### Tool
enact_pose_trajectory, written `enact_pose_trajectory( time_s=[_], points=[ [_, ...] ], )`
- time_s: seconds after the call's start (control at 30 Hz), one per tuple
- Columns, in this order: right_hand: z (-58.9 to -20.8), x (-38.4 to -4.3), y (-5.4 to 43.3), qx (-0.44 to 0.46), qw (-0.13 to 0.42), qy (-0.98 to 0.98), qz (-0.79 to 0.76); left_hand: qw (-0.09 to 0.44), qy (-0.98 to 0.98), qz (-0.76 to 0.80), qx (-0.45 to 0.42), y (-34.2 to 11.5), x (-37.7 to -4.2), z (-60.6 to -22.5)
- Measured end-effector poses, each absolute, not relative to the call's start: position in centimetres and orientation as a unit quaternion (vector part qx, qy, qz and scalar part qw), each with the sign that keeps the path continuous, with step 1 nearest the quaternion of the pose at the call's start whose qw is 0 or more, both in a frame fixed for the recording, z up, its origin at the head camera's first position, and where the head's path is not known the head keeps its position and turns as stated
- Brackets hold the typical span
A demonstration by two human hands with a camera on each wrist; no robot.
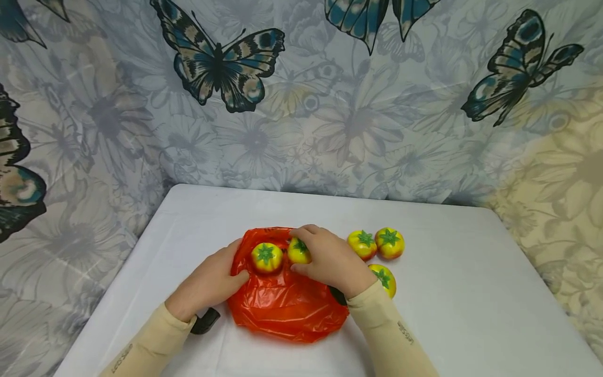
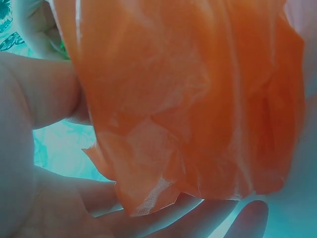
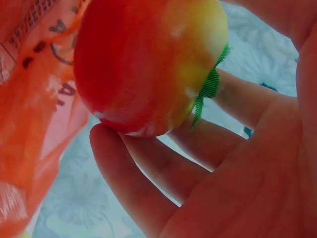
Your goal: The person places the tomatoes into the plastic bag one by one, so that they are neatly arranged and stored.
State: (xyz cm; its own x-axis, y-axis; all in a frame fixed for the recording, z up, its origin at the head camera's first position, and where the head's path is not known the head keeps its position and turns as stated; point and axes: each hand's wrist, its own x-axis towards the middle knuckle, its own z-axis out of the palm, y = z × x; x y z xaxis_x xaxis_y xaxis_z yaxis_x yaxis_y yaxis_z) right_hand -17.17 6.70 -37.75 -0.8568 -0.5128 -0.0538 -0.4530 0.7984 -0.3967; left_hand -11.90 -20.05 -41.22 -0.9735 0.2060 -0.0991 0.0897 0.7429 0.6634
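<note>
A red plastic bag (image 1: 292,309) lies on the table with its mouth spread. My left hand (image 1: 212,277) grips the bag's left edge, thumb in front and fingers behind; the left wrist view shows the thin plastic (image 2: 188,109) over those fingers. One yellow-red artificial tomato (image 1: 267,257) with a green leafy top sits at the bag's mouth. My right hand (image 1: 330,259) holds a second tomato (image 1: 299,252) just right of it, over the bag. In the right wrist view this tomato (image 3: 148,64) rests between thumb and fingers, beside the printed side of the bag.
Two tomatoes stand side by side behind my right wrist, a left one (image 1: 361,245) and a right one (image 1: 390,243). A third tomato (image 1: 383,280) is partly hidden by the right forearm. The white table (image 1: 471,293) ends at a butterfly-patterned cloth backdrop (image 1: 301,131).
</note>
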Motion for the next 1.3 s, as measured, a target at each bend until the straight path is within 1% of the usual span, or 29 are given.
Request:
enact_pose_trajectory(
  time_s=[0.23,0.7,1.0,1.3],
  points=[
    [-38.3,-17.2,6.3,-0.257,0.094,0.944,-0.185,0.081,0.928,0.355,0.081,-20.0,-11.9,-41.1],
    [-39.4,-17.6,5.6,-0.277,0.081,0.944,-0.162,0.073,0.928,0.353,0.092,-20.5,-11.9,-41.1],
    [-39.9,-17.8,5.4,-0.277,0.097,0.942,-0.161,0.075,0.928,0.353,0.090,-20.3,-12.0,-41.3],
    [-40.5,-17.9,5.5,-0.272,0.097,0.943,-0.162,0.082,0.929,0.352,0.086,-20.1,-12.0,-41.2]
  ],
)
